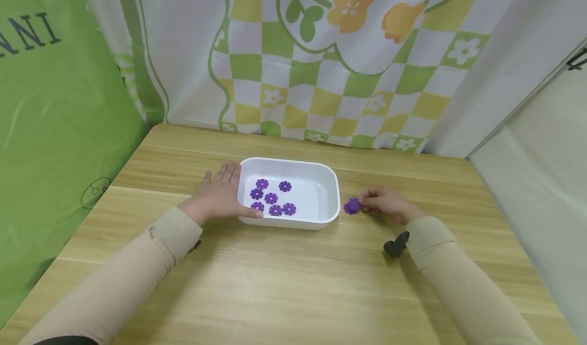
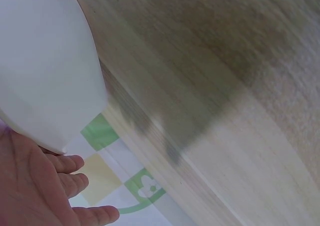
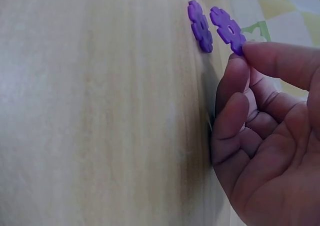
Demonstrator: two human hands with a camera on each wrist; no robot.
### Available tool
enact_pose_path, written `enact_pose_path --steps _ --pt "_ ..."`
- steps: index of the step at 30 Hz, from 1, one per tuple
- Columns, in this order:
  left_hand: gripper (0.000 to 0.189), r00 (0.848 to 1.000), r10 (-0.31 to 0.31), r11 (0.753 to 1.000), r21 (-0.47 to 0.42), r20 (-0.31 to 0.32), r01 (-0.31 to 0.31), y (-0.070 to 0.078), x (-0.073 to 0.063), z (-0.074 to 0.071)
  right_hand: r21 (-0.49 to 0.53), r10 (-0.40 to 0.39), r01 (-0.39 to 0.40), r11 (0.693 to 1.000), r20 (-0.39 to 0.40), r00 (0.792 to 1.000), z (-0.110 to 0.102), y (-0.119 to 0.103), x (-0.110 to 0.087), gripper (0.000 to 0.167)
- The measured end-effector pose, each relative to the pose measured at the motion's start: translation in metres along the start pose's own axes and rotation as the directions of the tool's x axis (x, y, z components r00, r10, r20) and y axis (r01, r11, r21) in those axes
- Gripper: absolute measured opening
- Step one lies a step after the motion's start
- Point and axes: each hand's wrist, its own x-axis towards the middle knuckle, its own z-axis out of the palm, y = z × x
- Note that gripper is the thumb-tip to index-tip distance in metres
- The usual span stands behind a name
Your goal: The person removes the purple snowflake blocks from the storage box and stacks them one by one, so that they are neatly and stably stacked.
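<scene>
A white rectangular tub [image 1: 316, 197] stands on the wooden table, with several purple snowflake discs [image 1: 271, 198] lying flat toward its left side. My left hand [image 1: 219, 192] rests against the tub's left end, its thumb along the front rim; in the left wrist view the extended fingers [image 2: 75, 185] show past the tub wall [image 2: 45, 60]. Right of the tub, my right hand [image 1: 387, 203] pinches one purple snowflake disc [image 3: 227, 29] by its edge between thumb and fingertips. A second snowflake disc [image 3: 200, 28] is close beside the held one, which partly overlaps it in the head view.
The wooden table [image 1: 275, 279] extends in front of the tub and to both sides. A checked, flowered curtain [image 1: 316, 90] hangs along its back edge. Green cloth [image 1: 55, 131] borders the left side, and a pale panel [image 1: 532, 182] the right.
</scene>
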Motion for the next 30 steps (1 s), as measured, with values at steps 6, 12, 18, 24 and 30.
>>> enact_pose_path --steps 6,12,18,24,30 --pt "0.149 1.000 0.003 1.000 -0.011 -0.002 -0.003 0.001 0.001 0.004 -0.009 0.008 -0.008 1.000 0.017 1.000 0.004 0.000 -0.002 0.015" --pt "0.147 1.000 -0.001 1.000 -0.019 -0.002 0.001 0.000 0.002 0.005 -0.029 0.009 -0.009 1.000 0.003 1.000 0.007 -0.003 -0.001 0.016" --pt "0.150 1.000 0.010 1.000 0.006 0.001 -0.010 -0.003 0.002 0.004 -0.022 0.019 -0.019 1.000 0.000 1.000 0.009 -0.005 0.002 0.016" --pt "0.152 1.000 0.019 1.000 0.009 0.002 -0.019 -0.003 0.003 0.002 -0.043 0.019 -0.019 0.999 -0.013 1.000 0.011 -0.007 0.002 0.015" --pt "0.151 1.000 0.021 1.000 0.006 -0.001 -0.021 -0.002 0.004 0.001 -0.062 0.012 -0.013 0.998 -0.014 1.000 0.012 -0.009 0.002 0.014"
